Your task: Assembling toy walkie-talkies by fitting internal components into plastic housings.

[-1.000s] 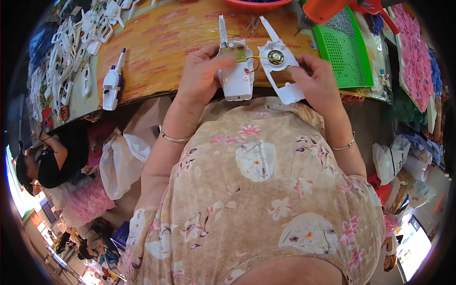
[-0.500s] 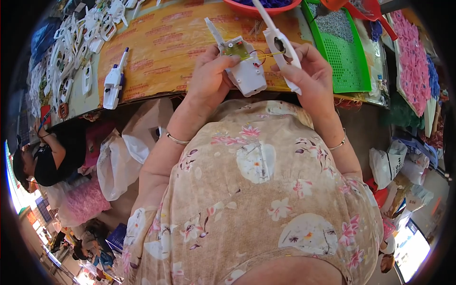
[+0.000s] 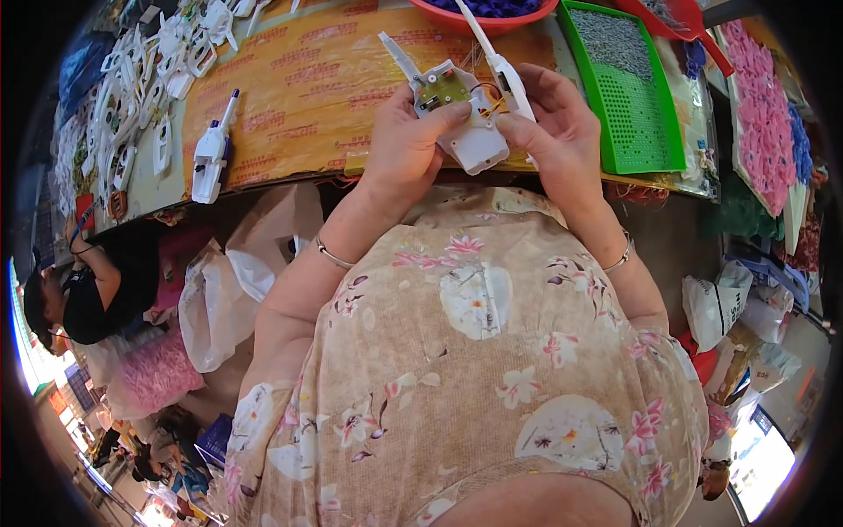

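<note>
My left hand is closed around a white plastic toy walkie-talkie shell half with a stubby antenna, its thumb pressed on the inner side. A green circuit board lies inside that half. Between the thumb and fingers of my right hand is the matching white shell half, turned nearly edge-on, its long antenna pointing up and away. Thin yellow and dark wires run between the two halves, which sit close together at the right side but are still apart.
On the table's left lies a white-and-purple walkie-talkie, beside a pile of white plastic frames. A green tray of small metal pieces stands at right. A red basin with purple parts is at the back. Another person sits at far left.
My right hand has moved left, bringing its shell half closer to the other and turning it more edge-on. The wires are now bunched between them. My left hand has shifted slightly right.
</note>
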`<action>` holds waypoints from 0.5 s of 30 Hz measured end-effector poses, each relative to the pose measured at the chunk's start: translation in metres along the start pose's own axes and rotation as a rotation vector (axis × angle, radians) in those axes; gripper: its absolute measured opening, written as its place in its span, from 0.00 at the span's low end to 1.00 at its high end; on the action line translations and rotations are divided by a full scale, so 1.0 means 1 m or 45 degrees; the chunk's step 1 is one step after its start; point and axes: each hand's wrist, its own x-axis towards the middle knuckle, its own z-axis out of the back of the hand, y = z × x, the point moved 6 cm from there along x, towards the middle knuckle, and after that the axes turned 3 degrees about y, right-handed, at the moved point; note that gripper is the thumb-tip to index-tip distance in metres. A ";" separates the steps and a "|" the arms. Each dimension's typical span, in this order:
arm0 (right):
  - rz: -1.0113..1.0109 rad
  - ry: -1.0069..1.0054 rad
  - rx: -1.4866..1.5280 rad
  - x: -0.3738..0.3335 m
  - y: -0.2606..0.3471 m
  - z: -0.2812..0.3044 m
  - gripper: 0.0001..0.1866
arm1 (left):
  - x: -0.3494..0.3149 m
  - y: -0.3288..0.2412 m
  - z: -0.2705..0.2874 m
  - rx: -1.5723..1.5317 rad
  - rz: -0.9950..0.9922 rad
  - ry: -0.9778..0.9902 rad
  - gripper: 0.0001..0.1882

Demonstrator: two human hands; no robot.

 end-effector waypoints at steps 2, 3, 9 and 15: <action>0.065 0.010 -0.029 0.002 0.002 -0.001 0.31 | 0.002 0.003 0.002 0.047 -0.060 -0.006 0.16; 0.129 0.020 -0.059 0.003 0.004 -0.002 0.31 | 0.003 0.002 0.003 0.093 -0.120 -0.012 0.17; 0.104 0.106 -0.265 -0.003 0.002 -0.019 0.32 | 0.002 0.002 -0.003 0.244 -0.228 -0.071 0.16; 0.265 0.054 -0.608 -0.006 -0.001 -0.024 0.32 | 0.002 0.007 -0.001 0.107 -0.154 -0.042 0.18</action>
